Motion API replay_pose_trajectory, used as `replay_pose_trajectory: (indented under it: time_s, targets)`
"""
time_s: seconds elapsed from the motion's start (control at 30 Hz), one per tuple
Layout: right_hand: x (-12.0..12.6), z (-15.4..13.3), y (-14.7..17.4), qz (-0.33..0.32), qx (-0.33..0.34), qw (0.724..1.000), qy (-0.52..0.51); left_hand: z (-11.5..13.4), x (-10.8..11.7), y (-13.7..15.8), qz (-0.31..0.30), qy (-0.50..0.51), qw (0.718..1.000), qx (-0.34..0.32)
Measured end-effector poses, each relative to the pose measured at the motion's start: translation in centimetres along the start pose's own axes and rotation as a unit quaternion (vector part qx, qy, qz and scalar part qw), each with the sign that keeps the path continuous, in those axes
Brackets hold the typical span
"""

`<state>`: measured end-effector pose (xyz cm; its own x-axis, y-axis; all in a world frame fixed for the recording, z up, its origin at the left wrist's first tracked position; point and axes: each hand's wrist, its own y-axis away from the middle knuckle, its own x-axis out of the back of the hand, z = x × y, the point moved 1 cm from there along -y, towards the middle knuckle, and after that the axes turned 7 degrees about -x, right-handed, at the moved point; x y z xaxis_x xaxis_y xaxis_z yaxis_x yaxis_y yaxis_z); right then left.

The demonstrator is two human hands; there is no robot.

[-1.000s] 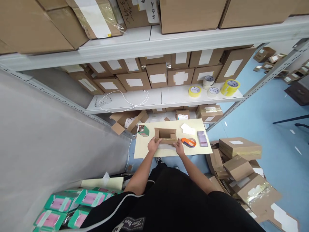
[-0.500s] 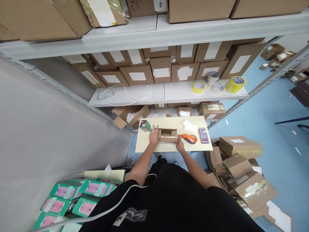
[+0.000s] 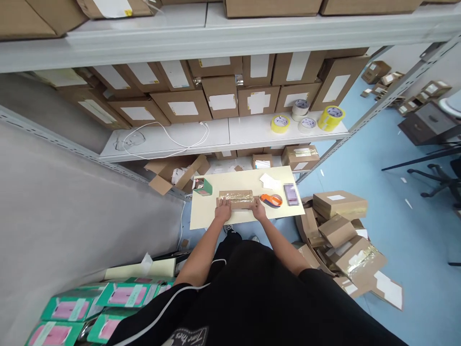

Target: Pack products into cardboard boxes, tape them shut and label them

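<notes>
A small brown cardboard box (image 3: 236,196) lies on a cream board (image 3: 200,211) in front of me, with shiny clear tape along its upper face. My left hand (image 3: 223,211) grips its near left part, fingers over the edge. At the near right corner, my right hand (image 3: 258,210) is closed on the same box; its fingertips are partly hidden. Just right of that hand sits an orange tape dispenser (image 3: 272,200). A small green carton (image 3: 202,186) stands on the board's left side. White paper (image 3: 270,181) and a pixelated purple item (image 3: 291,194) lie to the right.
A metal shelf (image 3: 169,148) packed with cartons rises ahead, holding tape rolls (image 3: 280,124) and a white cable (image 3: 173,143). Cardboard boxes (image 3: 340,226) pile up at right on the blue floor. Green-and-pink packages (image 3: 124,294) are stacked at lower left beside a grey wall.
The box has been turned: its opening faced up before, and a closed, taped face is up now. My left hand shifted to its near edge. The whole view has swung somewhat.
</notes>
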<state>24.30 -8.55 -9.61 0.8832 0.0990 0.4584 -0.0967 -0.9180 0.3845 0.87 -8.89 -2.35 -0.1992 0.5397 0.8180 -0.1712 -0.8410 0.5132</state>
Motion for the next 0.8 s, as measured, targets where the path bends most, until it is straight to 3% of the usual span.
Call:
replay_pose_trajectory:
  time_s: [0.13, 0.27, 0.33, 0.4, 0.53, 0.7, 0.8]
  targets:
    - [2.8, 0.8, -2.0, 0.101, 0.048, 0.994, 0.017, -0.7, 0.4, -0.9, -0.054, 0.008, 0.998, -0.007]
    - [7.1, 2.7, -3.4, 0.159, 0.013, 0.986, 0.045, -1.4, -0.7, -1.1, -0.083, 0.011, 0.996, -0.005]
    - [9.0, 3.7, -3.6, 0.156, -0.002, 0.986, 0.056, -1.8, -1.2, -1.2, -0.085, 0.011, 0.996, -0.011]
    - [10.1, 4.6, -3.5, 0.109, -0.006, 0.99, 0.085, -2.3, -1.4, -1.5, -0.084, 0.026, 0.996, -0.022]
    - [9.5, 5.8, -3.1, 0.004, -0.033, 0.986, 0.164, -3.3, -1.2, -2.0, -0.085, 0.059, 0.994, -0.045]
    - [7.0, 6.3, -2.6, 0.016, -0.109, 0.966, 0.233, -4.0, -1.2, -2.2, -0.084, 0.058, 0.994, -0.049]
    - [6.9, 6.5, -2.6, 0.025, -0.131, 0.962, 0.237, -4.0, -1.2, -2.3, -0.087, 0.052, 0.994, -0.045]
